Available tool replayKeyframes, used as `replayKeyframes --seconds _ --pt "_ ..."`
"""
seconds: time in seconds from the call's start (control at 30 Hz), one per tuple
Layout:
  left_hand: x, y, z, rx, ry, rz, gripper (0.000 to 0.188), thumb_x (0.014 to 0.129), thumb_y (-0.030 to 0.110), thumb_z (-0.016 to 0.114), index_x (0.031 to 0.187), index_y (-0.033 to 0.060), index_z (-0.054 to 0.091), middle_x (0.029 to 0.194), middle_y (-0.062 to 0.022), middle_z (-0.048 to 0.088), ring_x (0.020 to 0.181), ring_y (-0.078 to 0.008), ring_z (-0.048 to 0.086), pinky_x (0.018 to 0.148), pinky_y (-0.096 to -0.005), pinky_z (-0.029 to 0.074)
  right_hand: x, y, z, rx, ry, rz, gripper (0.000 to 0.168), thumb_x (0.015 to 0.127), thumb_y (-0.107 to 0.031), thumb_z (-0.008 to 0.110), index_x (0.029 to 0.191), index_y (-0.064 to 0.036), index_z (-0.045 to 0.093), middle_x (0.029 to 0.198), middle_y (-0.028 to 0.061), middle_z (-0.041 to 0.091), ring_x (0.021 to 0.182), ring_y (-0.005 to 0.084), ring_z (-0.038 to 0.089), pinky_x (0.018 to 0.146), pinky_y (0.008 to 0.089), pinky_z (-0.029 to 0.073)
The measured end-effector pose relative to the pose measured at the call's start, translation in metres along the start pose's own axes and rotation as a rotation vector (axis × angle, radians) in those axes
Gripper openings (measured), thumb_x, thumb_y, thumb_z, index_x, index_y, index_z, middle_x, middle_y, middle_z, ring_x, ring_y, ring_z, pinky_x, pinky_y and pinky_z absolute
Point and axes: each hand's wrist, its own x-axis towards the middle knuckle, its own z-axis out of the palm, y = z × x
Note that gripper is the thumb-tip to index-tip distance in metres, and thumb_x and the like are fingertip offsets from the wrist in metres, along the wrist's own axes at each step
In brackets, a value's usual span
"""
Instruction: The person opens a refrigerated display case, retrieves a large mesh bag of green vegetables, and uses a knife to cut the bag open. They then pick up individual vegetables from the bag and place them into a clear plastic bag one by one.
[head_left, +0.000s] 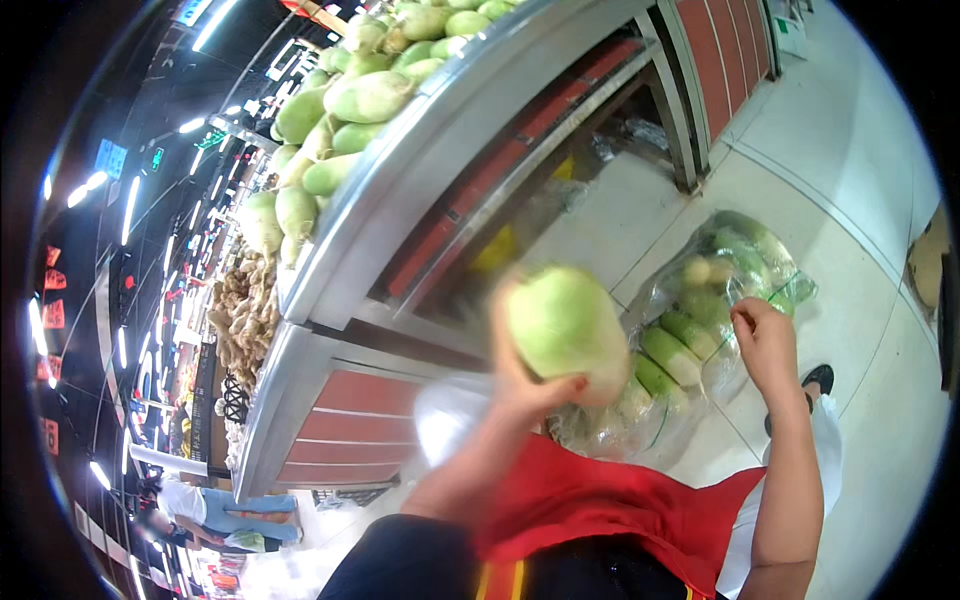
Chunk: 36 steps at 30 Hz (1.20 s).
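My left hand (517, 375) grips a thick, pale green radish (566, 322), with the thumb across its near side. Both are blurred and raised above the floor. On the tiles below lies a clear plastic bag (731, 379) filled with several green and white radishes (671, 356). A thin green line runs across the plastic. My right hand (769, 341) is over the bag's right side, its fingers curled inward. Whether they pinch the plastic cannot be made out.
A metal-edged display stand (420, 165) with red panels carries a heap of green radishes (367, 97) and some ginger roots (244, 315). A white plastic bag (450, 412) is beside the stand. Farther off, a person (217, 510) stands in the aisle. Pale floor tiles (825, 172) extend rightward.
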Motion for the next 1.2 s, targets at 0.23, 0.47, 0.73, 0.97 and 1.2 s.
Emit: replayKeyframes --seconds 0.23,0.47,0.73,0.97,1.2 --pt "0.244 0.173 -0.102 0.070 0.420 0.357 0.091 0.069 0.021 0.081 0.139 0.0063 0.026 0.125 -0.0217 0.045 0.112 -0.0337 0.052 0.088 -0.0472 0.048 -0.005 0.014 0.001 -0.147 -0.015 -0.093 0.009 0.079 -0.008 0.057 0.080 -0.002 0.064 0.080 0.0182 0.063 0.074 0.0368 0.061 0.066 0.0437 0.047" --pt "0.313 0.199 -0.115 0.594 0.521 0.717 0.061 0.076 0.008 0.072 0.128 -0.0015 0.042 0.117 -0.0139 0.054 0.104 -0.0231 0.055 0.088 -0.0354 0.046 0.011 0.020 -0.011 -0.236 -0.003 -0.069 0.020 0.085 -0.021 0.053 0.083 -0.003 0.062 0.082 0.0198 0.062 0.077 0.0400 0.059 0.067 0.0482 0.046" --pt "0.050 -0.125 0.023 0.638 -0.669 -0.286 0.018 0.085 0.003 0.059 0.102 0.0029 0.067 0.098 -0.0041 0.068 0.094 -0.0118 0.061 0.086 -0.0265 0.047 -0.005 0.007 -0.027 -0.273 -0.047 0.120 0.019 0.083 -0.016 0.056 0.086 0.000 0.065 0.079 0.0191 0.064 0.074 0.0349 0.061 0.069 0.0418 0.049" --pt "-0.055 -0.302 0.030 0.641 -0.929 -0.729 0.025 0.089 0.013 0.051 0.106 0.0025 0.065 0.111 -0.0158 0.065 0.102 -0.0280 0.060 0.090 -0.0334 0.046 -0.008 -0.002 -0.031 -0.156 -0.018 0.130 0.019 0.082 -0.015 0.058 0.091 0.000 0.067 0.078 0.0207 0.065 0.071 0.0342 0.063 0.067 0.0391 0.050" --pt "-0.065 -0.342 -0.003 1.144 -1.199 -1.184 0.028 0.076 0.025 0.066 0.097 0.0068 0.070 0.105 -0.0194 0.066 0.092 -0.0336 0.063 0.080 -0.0400 0.049 0.004 -0.006 -0.015 -0.213 -0.147 0.185 0.020 0.082 -0.010 0.056 0.093 0.002 0.068 0.080 0.0198 0.067 0.072 0.0318 0.064 0.069 0.0379 0.050"
